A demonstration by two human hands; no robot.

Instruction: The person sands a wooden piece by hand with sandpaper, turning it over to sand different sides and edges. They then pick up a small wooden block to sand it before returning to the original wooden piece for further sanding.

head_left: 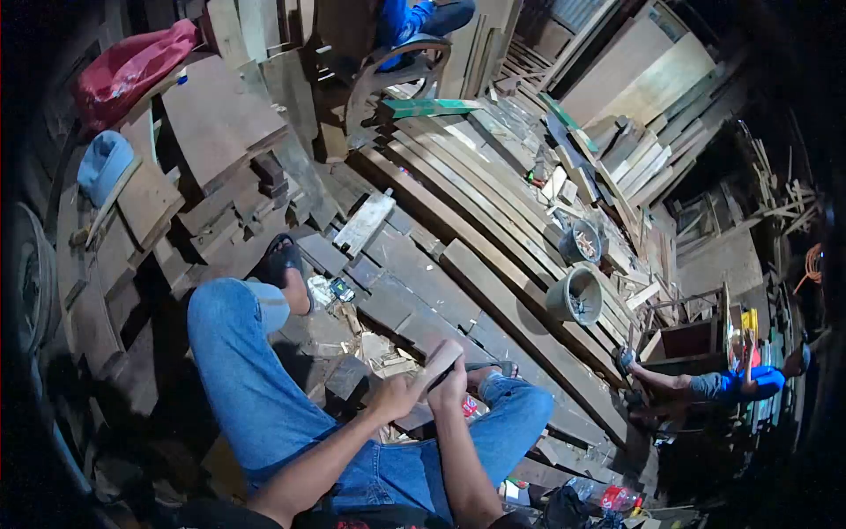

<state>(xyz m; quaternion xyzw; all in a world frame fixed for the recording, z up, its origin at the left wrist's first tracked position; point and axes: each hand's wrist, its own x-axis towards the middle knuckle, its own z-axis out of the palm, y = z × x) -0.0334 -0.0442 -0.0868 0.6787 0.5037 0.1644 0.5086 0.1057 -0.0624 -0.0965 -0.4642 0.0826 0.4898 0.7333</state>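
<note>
Both the left hand (397, 398) and right hand (452, 391) are curled around a pale block (444, 356), probably stiff, light, best gripped by its sides.

Floored in worn boards (407, 275) at the frame's centre, littered with wood scraps (374, 349); laid with long planks (507, 231) toward the right, lined with leaning panels (636, 84) at upper right; lit mid-frame, dark along both sides.

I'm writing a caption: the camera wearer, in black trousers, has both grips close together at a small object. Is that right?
Not quite: the trousers are blue, as the head view shows. The left grip and right grip are close together at a small object.
</note>
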